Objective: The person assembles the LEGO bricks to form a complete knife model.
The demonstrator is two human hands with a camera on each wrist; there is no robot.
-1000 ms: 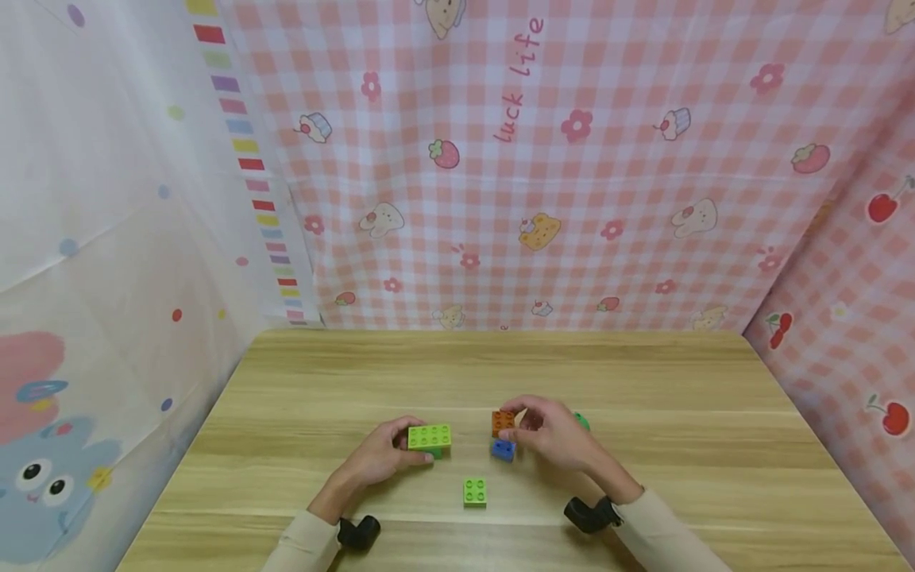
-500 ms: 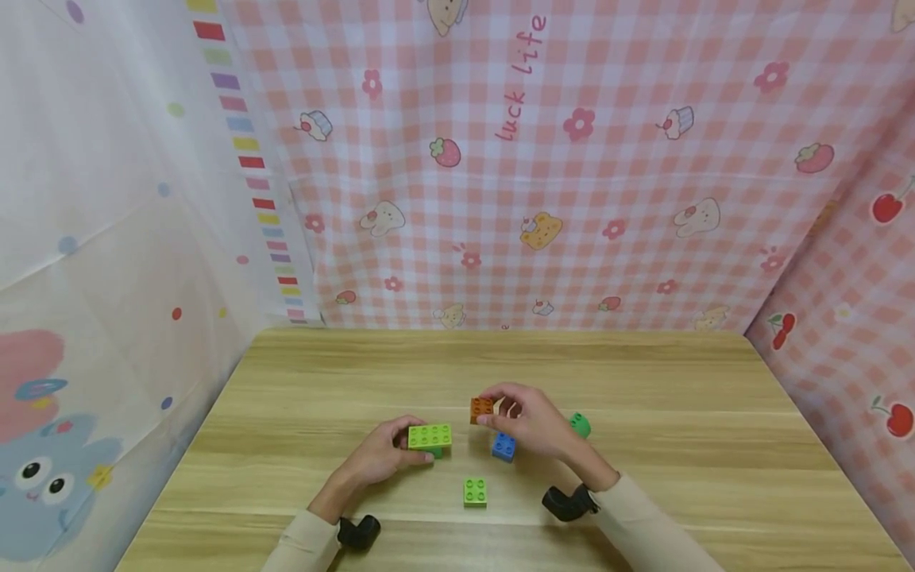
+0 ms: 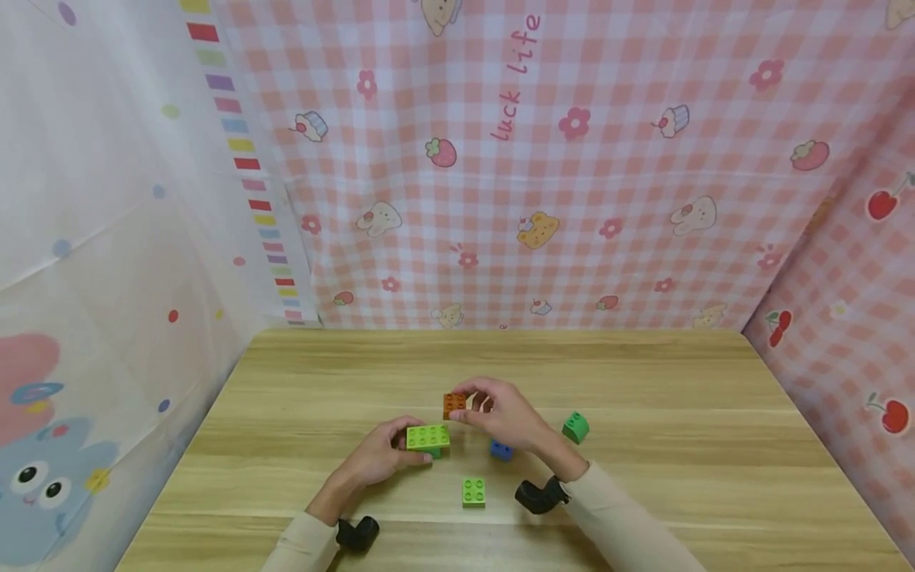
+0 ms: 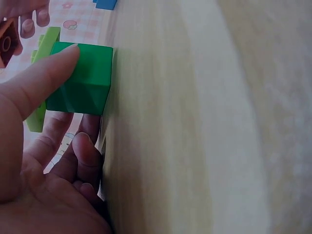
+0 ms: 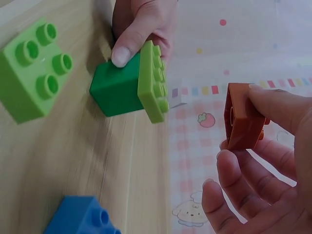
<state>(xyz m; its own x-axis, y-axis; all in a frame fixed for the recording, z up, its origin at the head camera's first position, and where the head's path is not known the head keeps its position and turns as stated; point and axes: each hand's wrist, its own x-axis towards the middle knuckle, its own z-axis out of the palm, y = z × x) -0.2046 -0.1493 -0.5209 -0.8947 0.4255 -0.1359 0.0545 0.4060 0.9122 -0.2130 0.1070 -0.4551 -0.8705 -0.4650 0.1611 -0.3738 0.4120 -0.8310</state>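
Observation:
My left hand (image 3: pixel 382 454) holds a two-piece stack between thumb and fingers, low at the tabletop. A dark green block (image 4: pixel 83 80) forms its bottom, and a long lime green plate (image 3: pixel 427 435) with studs on top covers it. In the right wrist view the plate overhangs the block. My right hand (image 3: pixel 503 417) pinches an orange-brown building brick (image 3: pixel 453 405) by its sides, studs up. This brick is in the air, behind and slightly right of the stack and apart from it. Its hollow underside shows in the right wrist view.
A blue brick (image 3: pixel 501 451) lies partly hidden below my right hand. Nearer me sits a square lime green brick (image 3: pixel 473 492). To the right is a green brick with a rounded side (image 3: pixel 575 427). Checked cloth (image 3: pixel 529 175) hangs behind the wooden table (image 3: pixel 343 365).
From beside the blue brick, my right hand has carried the orange-brown brick leftward toward the stack. The blue brick and rounded green brick are more exposed. The left hand stays put.

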